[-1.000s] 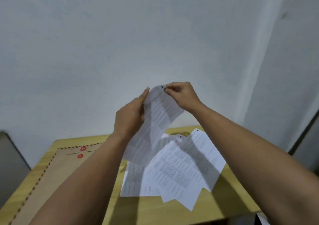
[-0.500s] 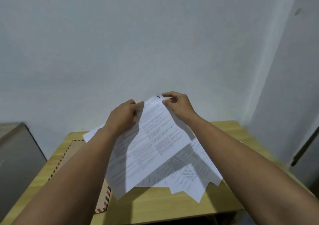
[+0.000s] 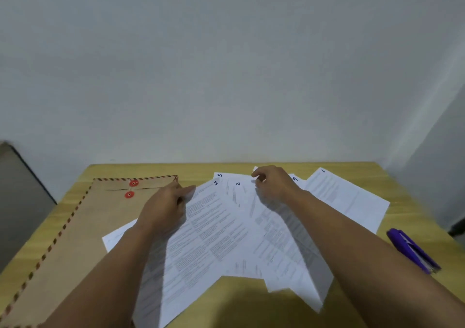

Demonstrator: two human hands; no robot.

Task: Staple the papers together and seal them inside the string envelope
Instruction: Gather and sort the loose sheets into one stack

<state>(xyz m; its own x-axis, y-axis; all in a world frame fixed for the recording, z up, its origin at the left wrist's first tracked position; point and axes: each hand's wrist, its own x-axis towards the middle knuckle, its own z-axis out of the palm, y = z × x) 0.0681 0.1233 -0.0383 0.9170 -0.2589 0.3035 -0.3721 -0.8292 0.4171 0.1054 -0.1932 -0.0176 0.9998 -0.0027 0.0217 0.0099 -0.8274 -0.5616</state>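
While the printed papers (image 3: 226,229) are lying fanned and uneven across the wooden table (image 3: 251,300), the head view is showing both hands working at their far corners, away from the person. The left hand (image 3: 166,206) is resting on the sheet at the envelope side of the spread, its thumb pointing toward the numbered corners; whether its fingers are pinching that sheet I cannot tell. The right hand (image 3: 274,184) is hovering with fingers curled at the top of the middle sheets, seemingly pinching an edge, though the grip is blurred. The string envelope (image 3: 83,227) is lying flat just left of the papers, its long axis running from the person toward the wall, so the left hand is nearer it. The purple stapler (image 3: 412,251) is sitting right of the papers, nearer the right arm. Judging by the splayed sheets, squaring them comes before stapling.
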